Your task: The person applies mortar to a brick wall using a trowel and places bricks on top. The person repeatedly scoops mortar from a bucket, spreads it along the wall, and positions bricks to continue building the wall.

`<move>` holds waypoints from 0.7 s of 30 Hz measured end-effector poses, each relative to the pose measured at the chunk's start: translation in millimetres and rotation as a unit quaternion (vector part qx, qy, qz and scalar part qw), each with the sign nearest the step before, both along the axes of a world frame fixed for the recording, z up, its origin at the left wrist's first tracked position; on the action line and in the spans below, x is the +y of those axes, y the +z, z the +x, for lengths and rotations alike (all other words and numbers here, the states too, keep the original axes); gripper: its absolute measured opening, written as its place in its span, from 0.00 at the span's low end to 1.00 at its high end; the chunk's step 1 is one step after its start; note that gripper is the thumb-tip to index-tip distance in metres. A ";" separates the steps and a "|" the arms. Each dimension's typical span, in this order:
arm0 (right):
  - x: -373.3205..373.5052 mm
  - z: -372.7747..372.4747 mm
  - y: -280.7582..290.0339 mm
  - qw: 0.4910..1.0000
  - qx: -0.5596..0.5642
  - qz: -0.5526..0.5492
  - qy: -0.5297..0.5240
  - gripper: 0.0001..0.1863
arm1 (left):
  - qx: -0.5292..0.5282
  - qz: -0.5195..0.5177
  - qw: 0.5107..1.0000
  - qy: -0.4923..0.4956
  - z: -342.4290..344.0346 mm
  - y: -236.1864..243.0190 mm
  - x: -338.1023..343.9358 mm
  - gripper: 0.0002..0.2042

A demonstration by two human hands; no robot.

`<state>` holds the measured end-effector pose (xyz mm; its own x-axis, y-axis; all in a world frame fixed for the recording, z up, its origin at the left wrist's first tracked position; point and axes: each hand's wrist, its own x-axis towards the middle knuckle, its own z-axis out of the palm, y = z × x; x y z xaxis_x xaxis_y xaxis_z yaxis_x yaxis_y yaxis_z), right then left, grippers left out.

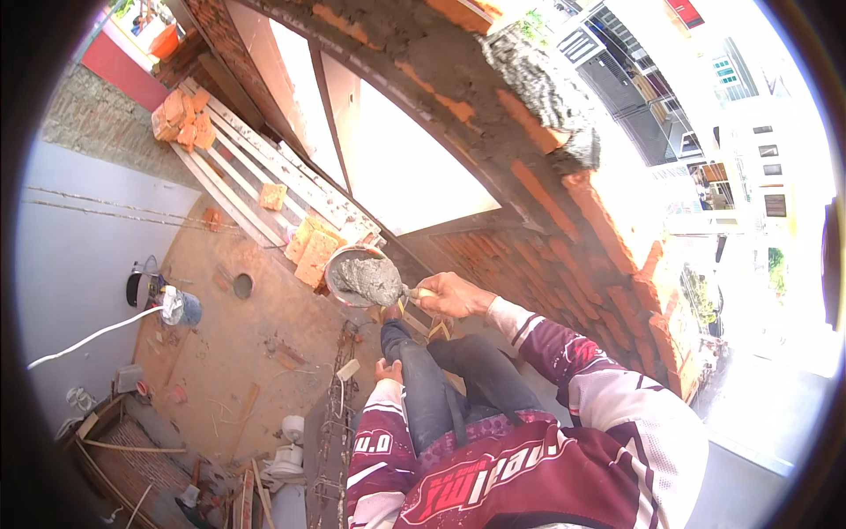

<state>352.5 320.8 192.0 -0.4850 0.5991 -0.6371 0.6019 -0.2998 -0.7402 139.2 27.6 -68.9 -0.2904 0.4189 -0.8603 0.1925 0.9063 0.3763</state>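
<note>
My right hand (452, 295) is closed round the handle of a trowel (412, 293). Its blade reaches over a bucket (330, 275) and is hidden by grey mortar (368, 277). The bucket stands at the near end of the planks, beside several orange bricks (315, 256). Low by my left knee hangs my left hand (388, 370), small in the picture, its fingers loosely apart with nothing visible in them. To the right rises a brick wall (564, 264), with wet grey mortar (538, 75) lying along its top further off.
Wooden planks (238, 163) run away to the far left, bearing a brick pile (183, 119). Far below is a dirt floor (238, 309) with a blue bucket (182, 309) and scrap wood. Window openings (414, 150) break the wall; buildings (634, 79) show beyond it.
</note>
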 end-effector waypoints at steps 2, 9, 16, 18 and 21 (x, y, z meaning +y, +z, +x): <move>-3.6 15.1 75.2 1.000 -0.016 0.006 -0.007 0.22 | -0.003 0.024 0.999 -0.026 -28.9 19.1 -7.1 0.36; 4.8 87.9 300.8 0.998 0.022 0.059 -0.024 0.18 | 0.067 -0.051 0.995 -0.056 -102.8 72.0 0.2 0.29; 3.5 167.1 400.0 0.969 -0.020 0.193 -0.153 0.24 | 0.087 -0.056 0.987 -0.126 -146.0 60.3 42.3 0.26; 13.0 179.5 399.9 0.950 -0.060 0.243 -0.187 0.24 | 0.041 0.010 0.997 -0.069 -150.1 58.7 58.9 0.25; 29.5 184.5 379.0 0.917 -0.161 0.312 -0.192 0.26 | 0.037 0.074 0.996 -0.040 -149.6 62.3 78.6 0.22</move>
<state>537.1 350.3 571.0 -0.0094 0.9825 -0.1862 0.7584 -0.1143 -0.6417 -10.4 106.2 -6.7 -0.3118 0.5639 -0.7647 0.2949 0.8225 0.4863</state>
